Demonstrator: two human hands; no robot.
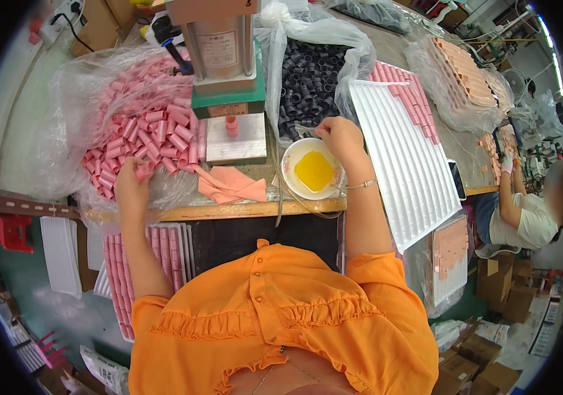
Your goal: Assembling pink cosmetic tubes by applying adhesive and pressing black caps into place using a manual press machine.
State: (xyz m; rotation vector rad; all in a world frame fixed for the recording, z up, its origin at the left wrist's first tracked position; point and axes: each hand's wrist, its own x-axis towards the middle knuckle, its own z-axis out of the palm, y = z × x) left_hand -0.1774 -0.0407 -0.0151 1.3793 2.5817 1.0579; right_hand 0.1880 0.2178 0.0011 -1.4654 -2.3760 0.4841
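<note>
My left hand (131, 185) is closed around a pink plastic tube (144, 172) at the near edge of a large heap of pink tubes (153, 135). The fingers of my right hand (340, 136) are pinched together between a bag of small black plastic rings (307, 85) and a white bowl (286, 172) of yellow liquid (314, 171). Whatever they hold is hidden or too small to name. Between my hands, a pink piece (231, 126) stands upright on the metal block (245, 148) of a press (219, 52).
An orange cloth (231, 185) lies at the table's front edge (248, 209). On the right, a white ribbed tray (400, 164) carries rows of pink tubes (415, 105) at its far end. A bagged stack of peach pieces (469, 72) lies beyond. A co-worker (525, 214) sits far right.
</note>
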